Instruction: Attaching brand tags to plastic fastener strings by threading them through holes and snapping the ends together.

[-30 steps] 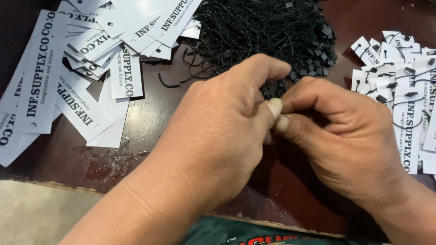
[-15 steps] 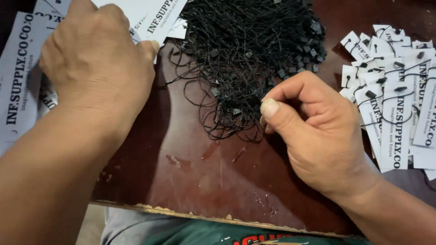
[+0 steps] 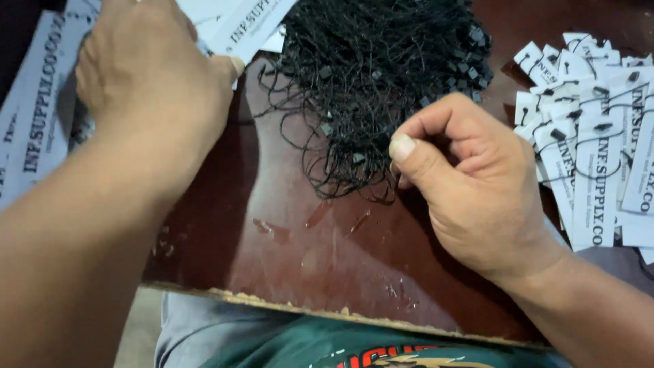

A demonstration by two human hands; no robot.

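My left hand (image 3: 153, 85) reaches to the upper left and its fingers close on a white paper tag (image 3: 248, 27) at the edge of a loose pile of white printed tags (image 3: 37, 129). My right hand (image 3: 470, 180) rests at the centre right, thumb and fingers pinched on a thin black string at the lower edge of a big tangle of black string loops with small square locks (image 3: 375, 75). Both hands are above a dark red-brown board (image 3: 306, 259).
A stack of white tags with black strings fitted (image 3: 593, 129) lies at the right edge. The board's chipped front edge (image 3: 327, 315) runs along the bottom, with a green printed shirt (image 3: 340, 347) below it.
The hands were together at the centre a second ago. My left hand has moved up and left to the tag pile. My right hand stayed by the string tangle.
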